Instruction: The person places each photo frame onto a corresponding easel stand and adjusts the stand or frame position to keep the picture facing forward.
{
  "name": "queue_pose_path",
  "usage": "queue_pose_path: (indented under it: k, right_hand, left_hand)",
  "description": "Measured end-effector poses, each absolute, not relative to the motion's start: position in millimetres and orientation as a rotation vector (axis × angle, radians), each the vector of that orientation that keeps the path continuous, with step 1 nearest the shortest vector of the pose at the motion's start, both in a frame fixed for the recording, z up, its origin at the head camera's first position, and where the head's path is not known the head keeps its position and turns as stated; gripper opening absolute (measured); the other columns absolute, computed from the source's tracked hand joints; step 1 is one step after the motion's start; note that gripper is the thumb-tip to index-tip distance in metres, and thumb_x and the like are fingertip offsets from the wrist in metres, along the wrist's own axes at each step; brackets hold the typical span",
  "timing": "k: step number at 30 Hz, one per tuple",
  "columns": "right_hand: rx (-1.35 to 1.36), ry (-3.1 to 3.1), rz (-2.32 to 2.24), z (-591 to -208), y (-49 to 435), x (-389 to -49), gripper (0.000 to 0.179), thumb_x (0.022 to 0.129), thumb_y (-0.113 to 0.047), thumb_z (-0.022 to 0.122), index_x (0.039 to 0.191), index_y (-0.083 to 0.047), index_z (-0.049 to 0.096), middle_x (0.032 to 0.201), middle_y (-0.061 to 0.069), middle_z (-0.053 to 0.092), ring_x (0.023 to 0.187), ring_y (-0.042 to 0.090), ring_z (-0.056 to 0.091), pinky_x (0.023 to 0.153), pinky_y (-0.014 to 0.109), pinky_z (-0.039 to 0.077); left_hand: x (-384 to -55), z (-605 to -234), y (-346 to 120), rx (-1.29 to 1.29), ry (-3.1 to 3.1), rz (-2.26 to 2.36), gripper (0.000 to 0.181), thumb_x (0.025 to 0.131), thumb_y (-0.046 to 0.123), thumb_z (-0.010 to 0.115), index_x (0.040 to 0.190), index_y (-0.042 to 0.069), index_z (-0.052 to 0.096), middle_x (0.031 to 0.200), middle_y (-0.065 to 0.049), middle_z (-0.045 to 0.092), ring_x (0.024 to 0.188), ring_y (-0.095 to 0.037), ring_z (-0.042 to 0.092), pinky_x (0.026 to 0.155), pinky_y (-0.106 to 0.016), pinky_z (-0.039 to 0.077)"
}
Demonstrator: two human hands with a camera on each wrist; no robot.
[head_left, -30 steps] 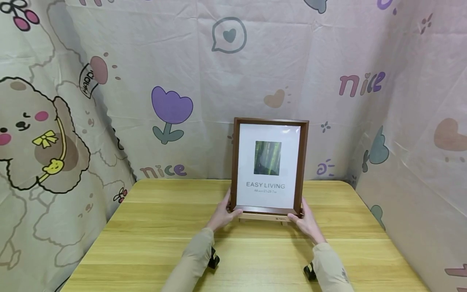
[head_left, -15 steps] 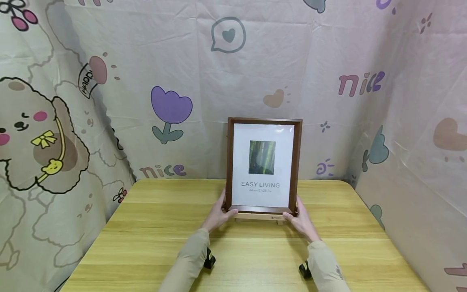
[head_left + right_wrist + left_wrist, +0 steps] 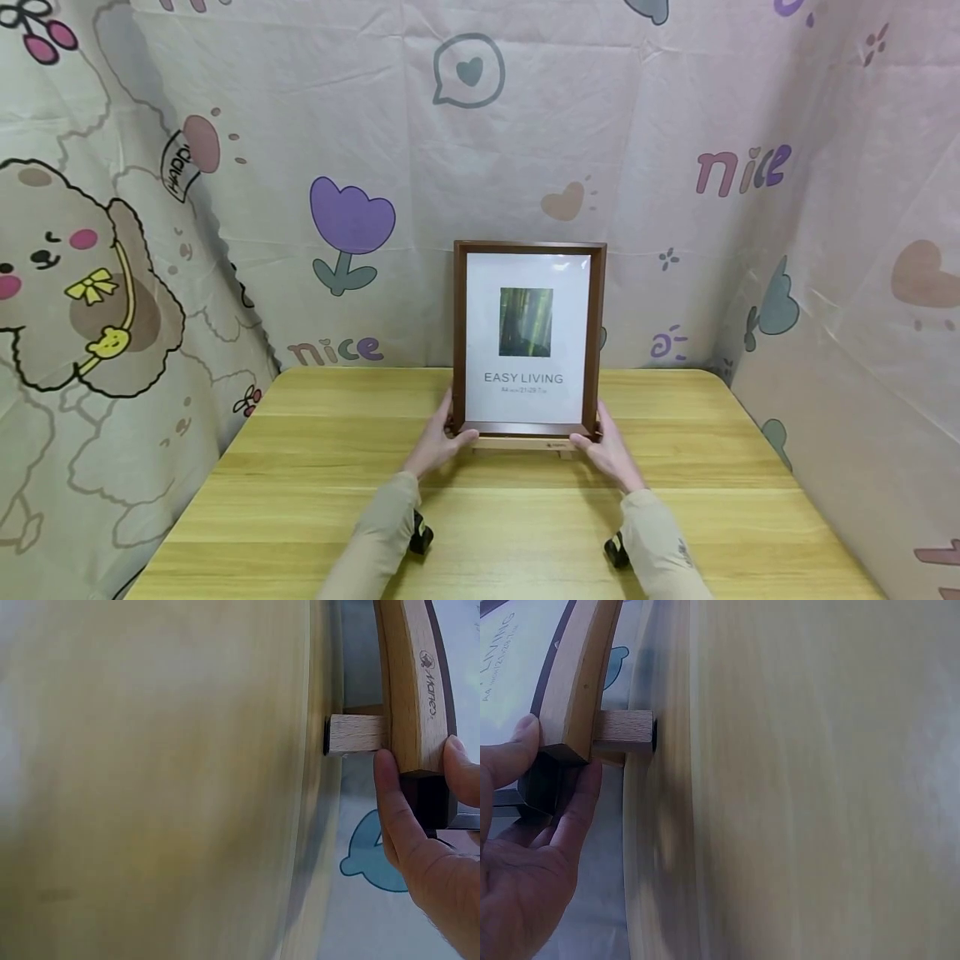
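A brown picture frame point(image 3: 525, 404) stands upright on a light wooden easel point(image 3: 517, 444), facing me. Inside it, a white sheet reads "EASY LIVING" under a small green picture of bamboo. My left hand point(image 3: 438, 442) grips the lower left corner of the frame, thumb in front and fingers behind. At the lower right corner, my right hand point(image 3: 609, 446) holds it the same way. In the left wrist view, the thumb of the left hand point(image 3: 532, 855) lies by the easel ledge point(image 3: 574, 682). The right wrist view shows the right hand's fingertips point(image 3: 386, 769) against the easel ledge point(image 3: 416, 682).
The wooden table point(image 3: 525, 533) extends around the easel to rounded back corners. Close behind hangs a printed cloth point(image 3: 480, 158), with more cloth at the left and right sides. Small black devices point(image 3: 422, 533) sit at both wrists.
Both hands have moved left together, and the picture frame and easel have shifted left with them. The frame has turned slightly to face more squarely forward.
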State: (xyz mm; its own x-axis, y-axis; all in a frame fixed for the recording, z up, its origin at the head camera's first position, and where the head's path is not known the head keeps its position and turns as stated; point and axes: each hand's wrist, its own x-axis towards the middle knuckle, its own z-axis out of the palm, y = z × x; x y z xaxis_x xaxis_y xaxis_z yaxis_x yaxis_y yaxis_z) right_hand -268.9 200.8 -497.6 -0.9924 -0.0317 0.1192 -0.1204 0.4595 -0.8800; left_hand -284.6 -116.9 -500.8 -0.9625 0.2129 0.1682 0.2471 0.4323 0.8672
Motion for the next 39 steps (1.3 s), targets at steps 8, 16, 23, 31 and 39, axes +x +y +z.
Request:
queue_pose_path:
  k: [8,16,23,31,39]
  right_hand:
    - [0.155,-2.597,1.569,-500.0,191.5,-271.3,0.093,0.09,0.002,0.066,0.162,-0.008,0.009,0.147,0.037,0.044,0.128,0.053,0.053,0.114,0.063,0.039]
    - [0.148,-2.614,1.561,-499.3,184.0,-273.2,0.093,0.09,0.0,0.067,0.162,-0.008,0.01,0.147,0.037,0.045,0.129,0.053,0.052,0.114,0.064,0.039]
    - [0.177,-2.598,1.57,-499.7,178.4,-274.4,0.092,0.089,0.003,0.066,0.162,-0.009,0.012,0.144,0.036,0.048,0.125,0.052,0.056,0.111,0.062,0.044]
    - [0.194,-2.596,1.564,-498.6,171.8,-274.8,0.092,0.089,0.003,0.067,0.162,-0.008,0.013,0.144,0.036,0.048,0.124,0.052,0.057,0.11,0.062,0.046]
    - [0.181,-2.619,1.56,-498.0,167.5,-276.6,0.093,0.09,0.001,0.067,0.163,-0.011,0.011,0.149,0.035,0.044,0.13,0.052,0.052,0.115,0.064,0.038]
  left_hand:
    - [-282.8,-501.9,-125.9,-0.404,-2.627,-1.586,0.105,0.09,0.023,0.076,0.162,0.006,0.002,0.165,-0.028,0.014,0.148,-0.054,0.024,0.12,-0.068,0.023]
    - [-281.8,-502.7,-133.2,-0.392,-2.616,-1.592,0.104,0.09,0.023,0.076,0.162,0.005,0.003,0.164,-0.03,0.02,0.144,-0.054,0.035,0.119,-0.065,0.03]
    - [-282.6,-504.4,-139.1,-0.4,-2.604,-1.579,0.103,0.09,0.023,0.076,0.162,0.003,0.003,0.163,-0.031,0.021,0.141,-0.054,0.039,0.118,-0.065,0.033]
    - [-282.4,-505.1,-144.4,-0.376,-2.625,-1.568,0.105,0.09,0.024,0.076,0.162,0.005,0.003,0.163,-0.031,0.021,0.14,-0.054,0.039,0.116,-0.065,0.036]
    - [-280.5,-502.4,-149.0,-0.329,-2.655,-1.564,0.104,0.09,0.026,0.076,0.162,0.003,0.004,0.166,-0.027,0.014,0.147,-0.054,0.027,0.119,-0.067,0.026]
